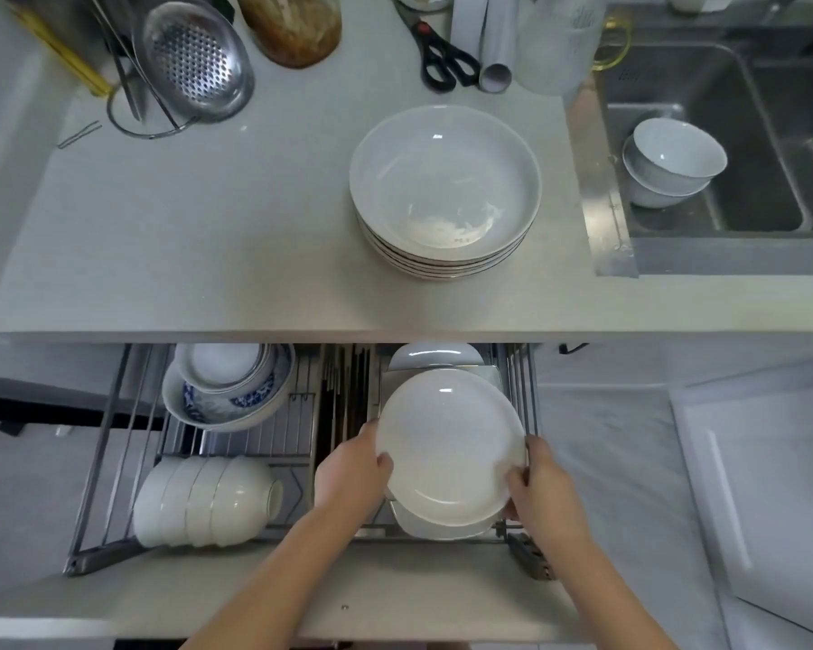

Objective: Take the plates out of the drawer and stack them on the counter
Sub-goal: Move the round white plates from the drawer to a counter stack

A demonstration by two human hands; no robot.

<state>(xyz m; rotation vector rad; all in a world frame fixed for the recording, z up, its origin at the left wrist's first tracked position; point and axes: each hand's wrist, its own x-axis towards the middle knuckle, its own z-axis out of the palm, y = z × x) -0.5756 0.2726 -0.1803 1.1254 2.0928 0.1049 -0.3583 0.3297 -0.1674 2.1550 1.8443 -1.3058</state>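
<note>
A white round plate [449,445] is held tilted over the right side of the open wire drawer [113,462]. My left hand [353,471] grips its left rim and my right hand [543,480] grips its right rim. More white plates [435,356] stand in the rack behind and under it. On the grey counter [207,236] sits a stack of several white deep plates [444,190], directly above the drawer's right half.
The drawer's left half holds a blue-patterned bowl stack [226,387] and a row of white bowls on their side [203,501]. A colander [191,58], scissors [440,53] and a jar stand at the counter's back. Two bowls [672,161] lie in the sink at right.
</note>
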